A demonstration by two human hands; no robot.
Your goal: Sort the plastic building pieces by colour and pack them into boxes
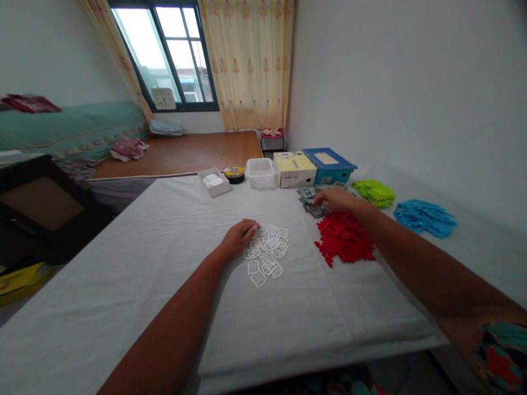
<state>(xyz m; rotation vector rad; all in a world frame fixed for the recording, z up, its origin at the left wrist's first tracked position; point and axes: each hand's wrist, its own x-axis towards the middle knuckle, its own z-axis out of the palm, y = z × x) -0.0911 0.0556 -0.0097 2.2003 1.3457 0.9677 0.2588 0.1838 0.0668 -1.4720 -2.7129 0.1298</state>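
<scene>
My left hand (241, 237) rests at the upper left edge of a loose spread of white window-shaped plastic pieces (269, 266). Its fingers are curled together, and what they hold, if anything, is hidden. Farther right, my right hand (335, 198) is over a pile of grey flat plastic pieces (307, 193), fingers closed and pointing down into it; I cannot make out anything between them. Just in front of that pile lies a heap of red plastic pieces (343, 238), partly beneath my right forearm.
Lime green pieces (374, 193) and blue pieces (425, 217) lie in piles on the right. Along the far edge stand a small white box (214, 184), a round black-and-yellow tin (234, 175), a clear plastic container (262, 174), a yellow-white box (294, 169) and a blue box (329, 163).
</scene>
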